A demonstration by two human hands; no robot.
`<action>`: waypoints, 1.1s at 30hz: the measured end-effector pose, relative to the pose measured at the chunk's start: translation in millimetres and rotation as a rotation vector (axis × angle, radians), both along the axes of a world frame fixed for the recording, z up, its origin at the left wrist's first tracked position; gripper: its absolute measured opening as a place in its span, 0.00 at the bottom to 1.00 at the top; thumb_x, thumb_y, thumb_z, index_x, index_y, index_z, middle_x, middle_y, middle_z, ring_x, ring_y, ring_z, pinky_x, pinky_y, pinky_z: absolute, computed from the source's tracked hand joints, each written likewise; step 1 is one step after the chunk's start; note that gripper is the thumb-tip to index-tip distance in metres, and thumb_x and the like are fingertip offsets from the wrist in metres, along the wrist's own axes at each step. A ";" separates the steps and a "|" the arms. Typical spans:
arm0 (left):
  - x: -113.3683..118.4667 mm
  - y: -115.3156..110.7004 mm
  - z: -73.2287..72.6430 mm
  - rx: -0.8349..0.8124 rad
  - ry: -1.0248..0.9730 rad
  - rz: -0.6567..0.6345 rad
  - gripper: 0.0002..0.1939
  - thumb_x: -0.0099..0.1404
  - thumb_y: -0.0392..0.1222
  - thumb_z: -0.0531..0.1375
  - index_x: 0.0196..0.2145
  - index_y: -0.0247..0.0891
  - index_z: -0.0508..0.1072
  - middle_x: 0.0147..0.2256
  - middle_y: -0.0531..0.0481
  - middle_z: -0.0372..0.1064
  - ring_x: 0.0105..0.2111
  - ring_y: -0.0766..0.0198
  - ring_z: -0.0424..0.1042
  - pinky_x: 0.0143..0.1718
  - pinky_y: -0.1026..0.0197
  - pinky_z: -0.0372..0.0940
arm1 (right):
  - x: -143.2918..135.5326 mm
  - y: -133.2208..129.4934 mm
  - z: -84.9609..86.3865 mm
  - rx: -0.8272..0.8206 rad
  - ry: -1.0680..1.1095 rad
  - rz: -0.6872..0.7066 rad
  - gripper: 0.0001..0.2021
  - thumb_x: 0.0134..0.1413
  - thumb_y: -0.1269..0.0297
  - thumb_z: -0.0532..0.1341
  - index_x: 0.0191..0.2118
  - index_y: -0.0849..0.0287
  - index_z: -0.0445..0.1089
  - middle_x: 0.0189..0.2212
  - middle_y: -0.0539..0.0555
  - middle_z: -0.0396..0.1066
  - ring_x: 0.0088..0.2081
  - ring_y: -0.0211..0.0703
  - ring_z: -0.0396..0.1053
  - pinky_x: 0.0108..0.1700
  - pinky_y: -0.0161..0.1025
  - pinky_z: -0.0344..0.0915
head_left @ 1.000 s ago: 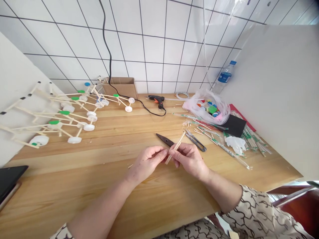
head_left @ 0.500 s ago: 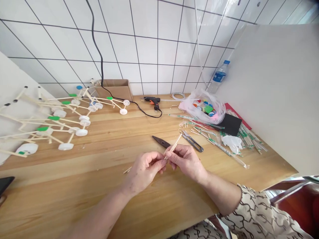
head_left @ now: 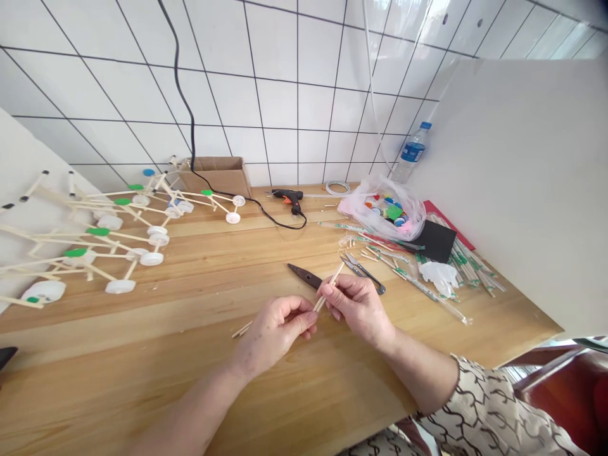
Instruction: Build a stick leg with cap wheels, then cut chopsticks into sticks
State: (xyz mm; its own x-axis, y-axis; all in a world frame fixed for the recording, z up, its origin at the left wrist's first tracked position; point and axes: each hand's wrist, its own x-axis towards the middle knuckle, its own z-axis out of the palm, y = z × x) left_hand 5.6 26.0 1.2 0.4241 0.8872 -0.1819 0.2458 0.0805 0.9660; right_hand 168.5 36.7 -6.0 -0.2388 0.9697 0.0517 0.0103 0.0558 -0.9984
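Observation:
Pale thin wooden sticks (head_left: 336, 273) slant up between my hands over the table. My left hand (head_left: 285, 323) pinches their lower end between thumb and fingers. My right hand (head_left: 356, 305) is closed round them higher up, so part of their length is hidden. Just beyond my fingers lie dark pliers (head_left: 305, 275), partly covered by the right hand, and thread snips (head_left: 367, 273) with grey handles. A few short sticks (head_left: 242, 329) rest on the wood by my left wrist.
Stick frames with bottle-cap wheels (head_left: 152, 258) crowd the left. At the back are a cardboard box (head_left: 221, 174), a glue gun (head_left: 291, 199) and a tape roll (head_left: 337, 187). To the right lie a bag of caps (head_left: 387, 212), a bottle (head_left: 413, 151) and wrapped chopsticks (head_left: 470, 266).
The left hand has slid slightly down, so more of the sticks' lower part shows between my hands. The whole view has shifted a little.

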 end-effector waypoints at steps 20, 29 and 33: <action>4.0 -0.2 -4.8 -0.157 -0.368 0.052 0.11 0.62 0.45 0.56 0.30 0.34 0.72 0.26 0.51 0.71 0.27 0.66 0.70 0.31 0.63 0.65 | -4.4 -1.0 -1.4 -0.007 -0.001 0.058 0.15 0.53 0.56 0.59 0.24 0.63 0.67 0.15 0.46 0.58 0.17 0.29 0.53 0.20 0.30 0.51; 12.3 -7.4 -5.8 -0.183 -0.363 0.163 0.11 0.59 0.45 0.59 0.37 0.36 0.68 0.28 0.50 0.74 0.29 0.64 0.71 0.34 0.61 0.66 | -9.9 -4.2 -1.6 -0.085 0.106 0.103 0.16 0.52 0.54 0.60 0.24 0.62 0.66 0.14 0.45 0.58 0.17 0.33 0.62 0.21 0.32 0.62; 13.3 -7.6 -6.3 -0.156 -0.364 0.170 0.10 0.58 0.44 0.59 0.33 0.34 0.70 0.27 0.50 0.73 0.24 0.66 0.69 0.28 0.63 0.65 | -10.2 -4.5 -2.1 -0.083 0.112 0.135 0.15 0.52 0.55 0.59 0.24 0.63 0.66 0.14 0.46 0.61 0.17 0.33 0.63 0.19 0.30 0.55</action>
State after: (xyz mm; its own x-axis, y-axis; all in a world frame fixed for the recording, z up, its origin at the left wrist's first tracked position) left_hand 18.9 18.4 -5.0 0.3356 0.9236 -0.1853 -0.1380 0.2428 0.9602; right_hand 158.3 32.3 -8.0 -0.3642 0.9313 0.0060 -0.1031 -0.0339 -0.9941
